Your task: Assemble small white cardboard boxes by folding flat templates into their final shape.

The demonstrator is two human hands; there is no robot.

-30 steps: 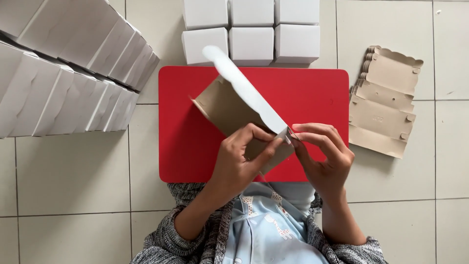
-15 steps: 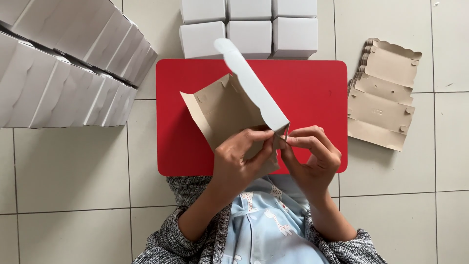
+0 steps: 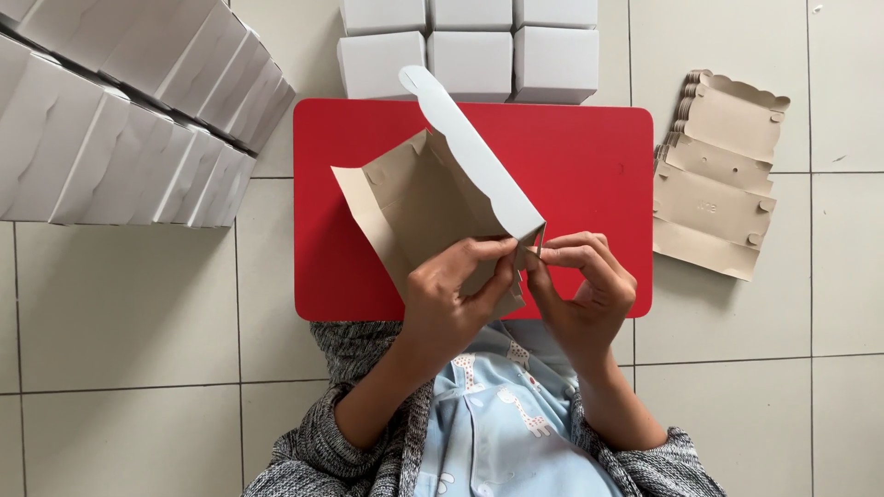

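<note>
Both hands at frame centre: left hand [image 3: 458, 293] & right hand [image 3: 582, 285] have fingers pinched on near corner of half-folded carton blank [image 3: 433, 198], held over red bench [image 3: 589, 175]. Flat blanks stack [image 3: 723, 175] at right; folded white boxes [image 3: 470, 51] at top.

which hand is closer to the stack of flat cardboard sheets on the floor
Right. The right hand is nearest the flat stack, which lies up and to its right; the left hand is farther off.

Both forearms angle in from below, meeting mid-frame. The left hand [image 3: 451, 294] curls palm-down, fingertips pinched, and the right hand [image 3: 582, 287] mirrors it (thumbs almost touching).
</note>
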